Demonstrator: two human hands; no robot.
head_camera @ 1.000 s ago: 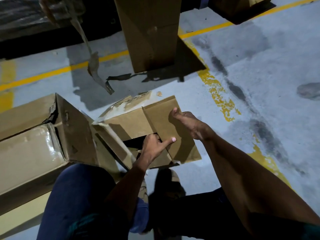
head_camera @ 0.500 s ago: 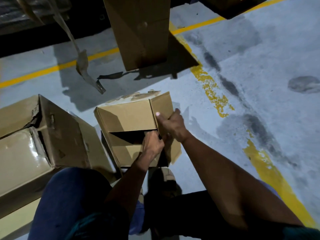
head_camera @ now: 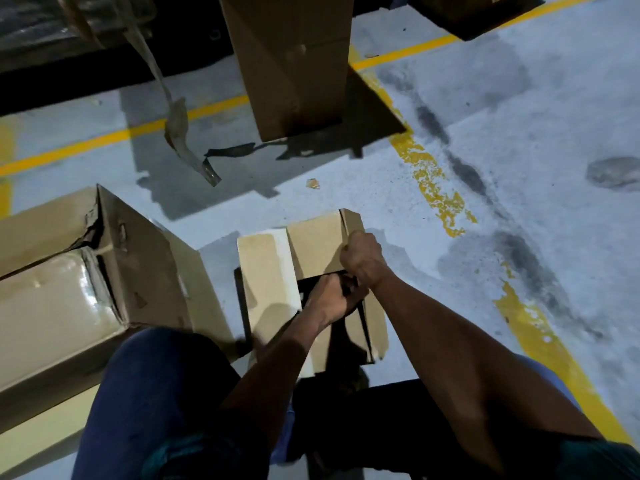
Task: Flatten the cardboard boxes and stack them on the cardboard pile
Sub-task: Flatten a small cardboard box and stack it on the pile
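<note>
Where the two hands meet at the dark opening of the small cardboard box (head_camera: 311,251), little can be made out — the left hand (head_camera: 330,299) has its fingers curled down into that black gap, and what exactly they hook onto is lost in shadow, though the grip looks closed round the edge of a panel. The right hand (head_camera: 362,259) is a tight fist at the box's far right corner, its grip clenched on the upright flap (head_camera: 351,221) there; its fingertips are hidden behind the knuckles. The near end of the box is cut off by the forearms and by the person's dark-trousered knee (head_camera: 166,393).

The box lies on the grey floor (head_camera: 519,133) just in front of the person, between the knees, partly collapsed: a pale, glossy panel faces up on its left half, a plain brown panel on its right, with a black slot between them and the hands.

To the left sits a large box (head_camera: 69,289) with a torn corner and a shiny taped top, cut off by the picture's edge. Beyond, a tall box (head_camera: 294,64) stands on a yellow line (head_camera: 104,136), its top out of view, and a loose strip of tape (head_camera: 176,123) hangs beside it.
</note>
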